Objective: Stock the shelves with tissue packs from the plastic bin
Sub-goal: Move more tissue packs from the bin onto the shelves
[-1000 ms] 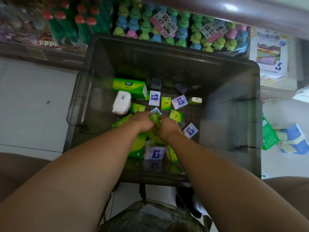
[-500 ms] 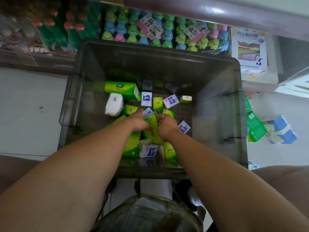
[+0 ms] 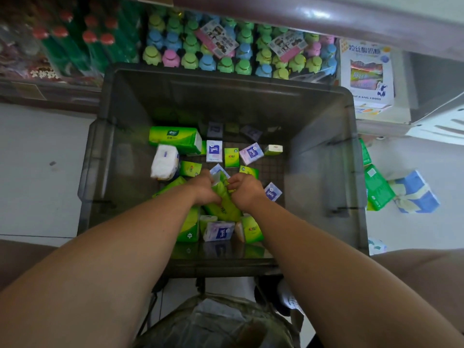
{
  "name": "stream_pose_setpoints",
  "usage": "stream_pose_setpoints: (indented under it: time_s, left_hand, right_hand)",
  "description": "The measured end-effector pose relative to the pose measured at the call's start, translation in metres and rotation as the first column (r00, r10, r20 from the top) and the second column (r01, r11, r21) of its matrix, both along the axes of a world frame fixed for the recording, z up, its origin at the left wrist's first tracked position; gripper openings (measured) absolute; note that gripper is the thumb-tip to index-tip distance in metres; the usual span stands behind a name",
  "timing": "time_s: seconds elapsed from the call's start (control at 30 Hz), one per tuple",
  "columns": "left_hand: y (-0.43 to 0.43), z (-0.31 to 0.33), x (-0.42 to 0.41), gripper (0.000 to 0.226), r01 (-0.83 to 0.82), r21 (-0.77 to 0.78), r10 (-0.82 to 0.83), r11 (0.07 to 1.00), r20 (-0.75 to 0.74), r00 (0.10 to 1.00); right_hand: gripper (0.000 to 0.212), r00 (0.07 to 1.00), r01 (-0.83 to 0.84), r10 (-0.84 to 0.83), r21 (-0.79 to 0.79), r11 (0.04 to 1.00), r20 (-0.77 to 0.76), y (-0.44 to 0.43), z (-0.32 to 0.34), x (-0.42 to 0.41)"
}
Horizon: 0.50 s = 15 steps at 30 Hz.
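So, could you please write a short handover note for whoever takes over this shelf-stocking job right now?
Left hand and right hand: both down in the plastic bin, together gripping one green tissue pack.
Bin: many more packs lie loose on its floor, including a large green pack and a white pack.
Done: no tissue packs visible on the shelf behind the bin; it holds bottles.
Left: lift this pack out, shelve it, then the rest.

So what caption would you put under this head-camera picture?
Left hand and right hand grip a green tissue pack in the grey plastic bin, beside shelved capped bottles.
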State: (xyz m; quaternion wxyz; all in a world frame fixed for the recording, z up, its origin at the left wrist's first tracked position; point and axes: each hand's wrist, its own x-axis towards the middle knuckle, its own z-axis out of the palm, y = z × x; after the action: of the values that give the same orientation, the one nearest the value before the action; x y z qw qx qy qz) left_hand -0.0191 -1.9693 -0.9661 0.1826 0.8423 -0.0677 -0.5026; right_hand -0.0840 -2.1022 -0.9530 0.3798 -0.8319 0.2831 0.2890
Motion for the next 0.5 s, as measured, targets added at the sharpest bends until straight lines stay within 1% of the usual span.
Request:
stream_pose_setpoints:
  time_s: [0.07,0.1,0.17,0.2,0.23,0.3,0.37,0.43,0.47,0.5]
  left_hand:
    - [0.001,-0.003,-0.005,0.098,-0.032,-0.027,0.031,0.999,-0.026,0.999]
    - [0.001,-0.005,-0.008,0.104,-0.032,-0.035,0.032,0.999,-0.013,0.999]
    - [0.003,-0.004,-0.011,0.118,0.000,-0.027,0.000,1.000,0.004,1.000]
    - [0.004,-0.004,-0.011,0.121,0.025,-0.012,-0.025,1.000,0.007,1.000]
    - [0.004,-0.004,-0.010,0.119,0.038,-0.007,-0.038,0.999,0.013,0.999]
    - [0.002,-0.004,-0.009,0.104,-0.027,-0.057,0.028,0.998,0.009,1.000]
    - [-0.005,-0.002,-0.011,0.085,-0.112,-0.129,0.108,0.985,-0.042,0.993]
    - [-0.012,-0.001,-0.012,0.069,-0.102,-0.125,0.094,0.987,-0.064,0.993]
    - [-0.015,-0.001,-0.011,0.067,-0.094,-0.109,0.088,0.990,-0.065,0.994]
    - [-0.016,0.000,-0.009,0.072,-0.077,-0.088,0.072,0.993,-0.060,0.996]
  right_hand:
    - [0.024,1.000,0.002,-0.002,-0.006,1.000,-0.011,-0.003,-0.004,-0.001]
    - [0.023,1.000,-0.007,0.007,-0.017,1.000,-0.021,-0.005,-0.005,-0.001]
    - [0.024,0.999,-0.036,0.034,-0.054,0.998,-0.041,-0.007,-0.006,-0.003]
    - [0.027,0.997,-0.060,0.056,-0.070,0.996,-0.051,-0.008,-0.006,-0.004]
    - [0.029,0.994,-0.092,0.087,-0.084,0.992,-0.065,-0.008,-0.004,-0.005]
    - [0.030,0.986,-0.141,0.132,-0.090,0.986,-0.100,-0.008,-0.002,-0.005]
    - [0.026,0.987,-0.129,0.121,-0.073,0.989,-0.109,-0.010,-0.004,-0.007]
    - [0.026,0.991,-0.090,0.083,-0.064,0.994,-0.106,-0.012,-0.008,-0.008]
    - [0.028,0.993,-0.070,0.064,-0.060,0.996,-0.103,-0.012,-0.010,-0.009]
    - [0.029,0.994,-0.052,0.046,-0.053,0.997,-0.103,-0.012,-0.012,-0.009]
